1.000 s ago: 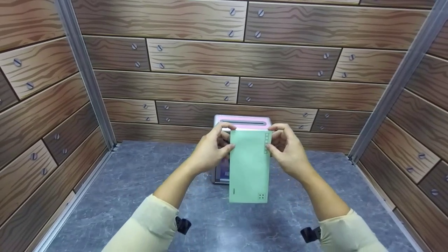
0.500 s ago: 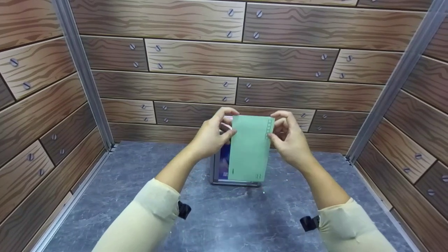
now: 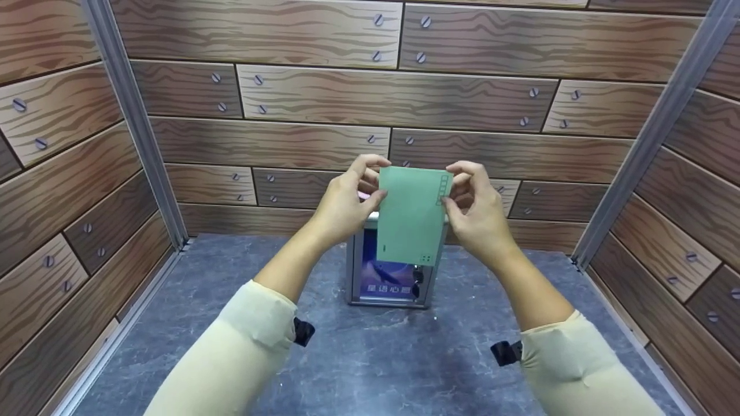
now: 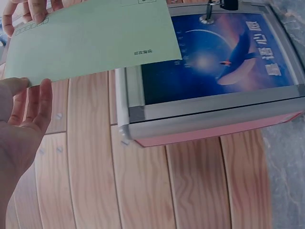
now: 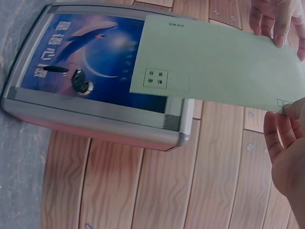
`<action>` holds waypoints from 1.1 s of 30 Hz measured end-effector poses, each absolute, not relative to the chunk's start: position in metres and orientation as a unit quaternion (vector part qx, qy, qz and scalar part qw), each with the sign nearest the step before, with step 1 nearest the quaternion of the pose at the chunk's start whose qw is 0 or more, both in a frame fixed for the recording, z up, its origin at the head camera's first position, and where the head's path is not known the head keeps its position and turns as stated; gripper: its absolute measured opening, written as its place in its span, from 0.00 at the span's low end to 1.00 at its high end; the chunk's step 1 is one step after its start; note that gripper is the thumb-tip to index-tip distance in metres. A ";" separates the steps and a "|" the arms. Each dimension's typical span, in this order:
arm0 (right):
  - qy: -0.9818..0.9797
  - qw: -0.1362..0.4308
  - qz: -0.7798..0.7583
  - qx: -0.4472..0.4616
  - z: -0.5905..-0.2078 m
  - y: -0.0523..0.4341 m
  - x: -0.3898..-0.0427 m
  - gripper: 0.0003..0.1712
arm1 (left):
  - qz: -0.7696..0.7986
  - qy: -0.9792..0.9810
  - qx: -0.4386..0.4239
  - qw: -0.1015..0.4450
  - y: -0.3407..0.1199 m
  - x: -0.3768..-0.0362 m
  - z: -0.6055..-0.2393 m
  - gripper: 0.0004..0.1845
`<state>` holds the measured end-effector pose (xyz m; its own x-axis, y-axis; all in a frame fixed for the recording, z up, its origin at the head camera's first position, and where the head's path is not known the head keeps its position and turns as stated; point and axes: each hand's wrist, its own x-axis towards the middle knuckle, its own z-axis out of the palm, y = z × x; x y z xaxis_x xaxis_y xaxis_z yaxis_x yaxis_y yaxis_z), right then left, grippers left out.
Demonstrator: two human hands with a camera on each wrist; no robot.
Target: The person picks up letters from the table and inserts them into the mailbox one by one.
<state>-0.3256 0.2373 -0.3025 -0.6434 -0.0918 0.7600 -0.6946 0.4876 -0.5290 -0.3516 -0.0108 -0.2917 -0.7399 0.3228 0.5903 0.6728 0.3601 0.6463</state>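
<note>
A pale green envelope (image 3: 411, 216) hangs upright between my two hands, its lower part in front of a metal-framed box (image 3: 387, 301). My left hand (image 3: 351, 199) pinches its upper left edge between thumb and fingers. On the opposite edge, my right hand (image 3: 475, 199) pinches it the same way, beside a column of printed squares. The box front carries a blue whale picture with white characters, clearest in the left wrist view (image 4: 228, 57). Keys (image 5: 78, 78) hang at its lock in the right wrist view. The envelope and hands hide most of the box's top.
The box stands on a grey marbled tabletop (image 3: 370, 358) near the back wood-patterned wall (image 3: 324, 92). Similar walls with metal corner posts (image 3: 141, 127) enclose both sides. Each sleeve has a small black camera (image 3: 303, 331) at the cuff.
Both hands have risen with the envelope, away from the tabletop. Its bottom edge now sits higher, uncovering the lower box front and the keys, while the hands cover more of the box top.
</note>
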 end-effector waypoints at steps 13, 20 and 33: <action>-0.779 0.376 0.441 0.240 -0.276 0.232 -0.330 0.28 | -0.484 -0.781 -0.315 0.237 -0.008 -0.350 -0.267 0.26; -0.769 0.406 0.429 0.244 -0.265 0.229 -0.331 0.27 | -0.479 -0.773 -0.322 0.263 -0.009 -0.349 -0.255 0.24; -0.753 0.476 0.352 0.287 -0.259 0.227 -0.344 0.24 | -0.483 -0.745 -0.344 0.305 -0.009 -0.355 -0.253 0.22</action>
